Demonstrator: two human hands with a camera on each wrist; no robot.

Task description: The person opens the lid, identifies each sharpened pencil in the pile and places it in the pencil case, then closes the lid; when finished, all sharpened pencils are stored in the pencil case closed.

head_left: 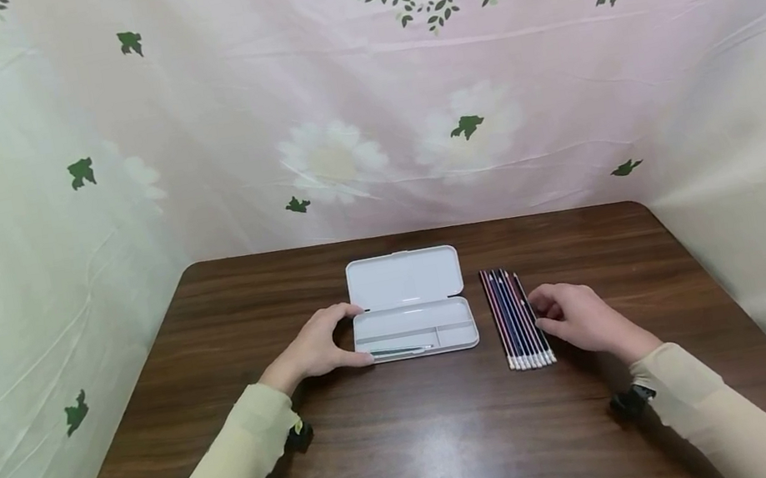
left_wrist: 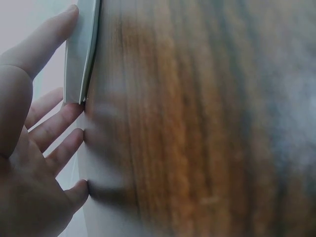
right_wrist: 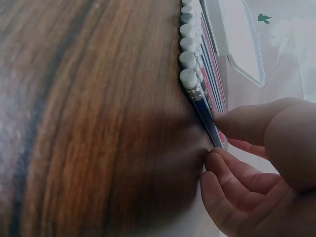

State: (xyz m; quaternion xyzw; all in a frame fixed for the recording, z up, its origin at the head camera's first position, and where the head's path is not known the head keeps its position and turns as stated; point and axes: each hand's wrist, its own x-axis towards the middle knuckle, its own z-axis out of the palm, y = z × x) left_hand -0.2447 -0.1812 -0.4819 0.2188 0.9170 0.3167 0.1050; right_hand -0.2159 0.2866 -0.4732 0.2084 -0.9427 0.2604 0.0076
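Note:
A white pencil case [head_left: 411, 317] lies on the table with its lid [head_left: 403, 278] folded back. My left hand [head_left: 320, 344] holds its left end, thumb at the front corner and fingers towards the hinge. In the front compartment lies a thin greenish stick-like item [head_left: 401, 349], too small to identify. To the right of the case, several dark and reddish pencils [head_left: 509, 311] lie side by side, white erasers towards me. My right hand [head_left: 578, 316] pinches the outermost dark blue pencil [right_wrist: 203, 114] between thumb and fingers, at the row's right side.
The dark wooden table [head_left: 434, 450] has a floral cloth [head_left: 388, 86] hanging behind it and along both sides. A small divided section [head_left: 456, 334] sits at the case's front right.

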